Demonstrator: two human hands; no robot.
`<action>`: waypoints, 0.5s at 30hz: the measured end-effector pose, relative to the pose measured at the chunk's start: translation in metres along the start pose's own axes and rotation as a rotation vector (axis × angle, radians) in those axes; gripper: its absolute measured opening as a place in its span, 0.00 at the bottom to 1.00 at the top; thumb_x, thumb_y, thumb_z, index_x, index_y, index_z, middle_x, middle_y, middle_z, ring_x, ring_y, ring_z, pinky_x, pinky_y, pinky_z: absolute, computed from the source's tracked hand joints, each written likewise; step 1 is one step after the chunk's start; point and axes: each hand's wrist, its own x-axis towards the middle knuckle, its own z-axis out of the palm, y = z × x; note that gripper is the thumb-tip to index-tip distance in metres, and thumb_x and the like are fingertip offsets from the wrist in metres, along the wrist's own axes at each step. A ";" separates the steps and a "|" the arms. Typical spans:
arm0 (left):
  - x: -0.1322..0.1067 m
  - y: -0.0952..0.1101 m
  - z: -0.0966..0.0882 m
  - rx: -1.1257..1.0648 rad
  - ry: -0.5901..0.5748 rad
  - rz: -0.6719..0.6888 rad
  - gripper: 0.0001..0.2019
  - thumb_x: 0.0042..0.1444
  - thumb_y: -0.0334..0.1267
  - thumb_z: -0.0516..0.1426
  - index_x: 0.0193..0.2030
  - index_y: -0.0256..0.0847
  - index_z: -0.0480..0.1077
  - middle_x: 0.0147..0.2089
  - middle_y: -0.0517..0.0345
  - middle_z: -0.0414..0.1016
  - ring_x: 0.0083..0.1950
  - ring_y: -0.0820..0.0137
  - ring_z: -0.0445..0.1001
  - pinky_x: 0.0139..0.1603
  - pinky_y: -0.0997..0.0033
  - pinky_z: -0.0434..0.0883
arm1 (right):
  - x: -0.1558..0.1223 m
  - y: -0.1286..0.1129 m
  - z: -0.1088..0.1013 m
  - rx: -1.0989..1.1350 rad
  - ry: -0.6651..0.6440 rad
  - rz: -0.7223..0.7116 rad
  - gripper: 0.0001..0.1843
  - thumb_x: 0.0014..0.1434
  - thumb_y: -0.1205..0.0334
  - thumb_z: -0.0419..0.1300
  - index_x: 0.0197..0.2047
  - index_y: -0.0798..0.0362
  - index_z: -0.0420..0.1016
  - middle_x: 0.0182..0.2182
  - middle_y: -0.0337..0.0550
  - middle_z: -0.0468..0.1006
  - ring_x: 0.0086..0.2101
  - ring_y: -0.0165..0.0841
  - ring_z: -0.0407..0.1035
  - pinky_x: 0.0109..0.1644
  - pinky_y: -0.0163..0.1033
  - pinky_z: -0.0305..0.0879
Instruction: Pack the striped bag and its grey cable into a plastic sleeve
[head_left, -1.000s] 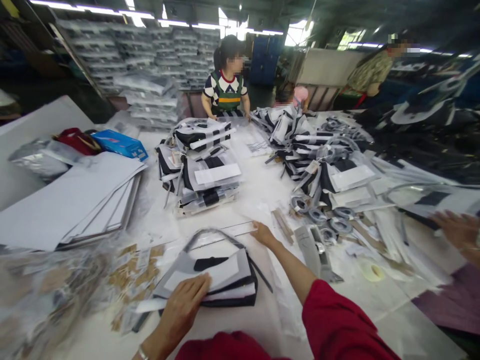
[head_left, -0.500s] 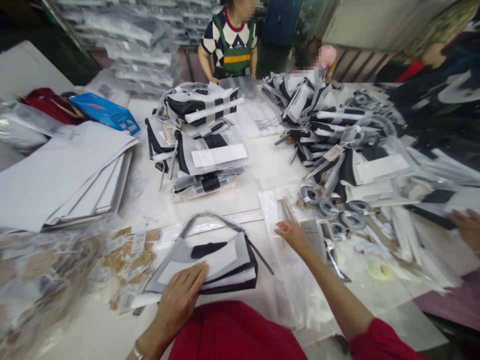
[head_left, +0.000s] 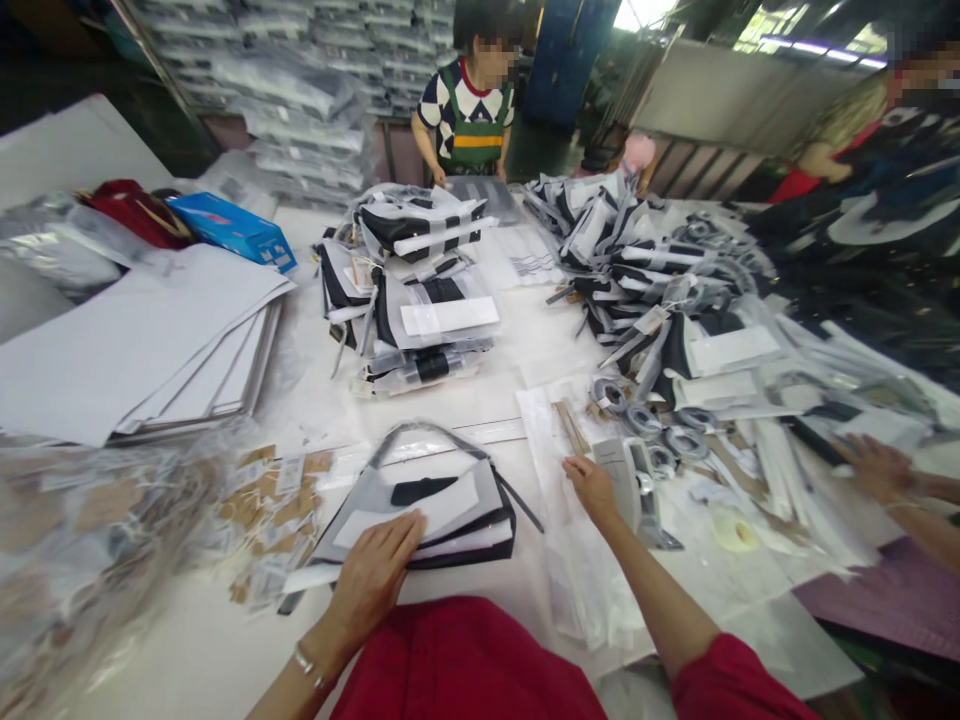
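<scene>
My left hand [head_left: 375,572] lies flat, fingers together, on a folded black-and-grey garment [head_left: 442,508] with a white card on top, right in front of me. My right hand [head_left: 592,487] reaches out to the right of it and rests on a stack of clear plastic bags [head_left: 577,560]; its fingers look curled onto the top bag. Just beyond that hand lies a grey tagging tool [head_left: 636,480].
Two piles of bagged striped garments [head_left: 420,300] [head_left: 645,270] stand mid-table. White card sheets [head_left: 142,350] are stacked at left, a blue box [head_left: 232,230] behind them. Loose hang tags [head_left: 277,500] lie near my left. Another person's hand [head_left: 877,465] works at right; a person stands across the table.
My right hand moved from the long strip beyond the garment rightward and back onto the clear bags. My left hand stayed on the garment.
</scene>
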 end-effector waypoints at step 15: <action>-0.007 -0.002 0.005 0.027 0.049 0.007 0.35 0.46 0.18 0.46 0.63 0.38 0.62 0.57 0.51 0.74 0.55 0.65 0.71 0.53 0.66 0.70 | 0.044 -0.064 -0.006 -0.095 0.014 0.104 0.14 0.57 0.51 0.55 0.34 0.50 0.79 0.35 0.46 0.82 0.38 0.42 0.74 0.45 0.45 0.66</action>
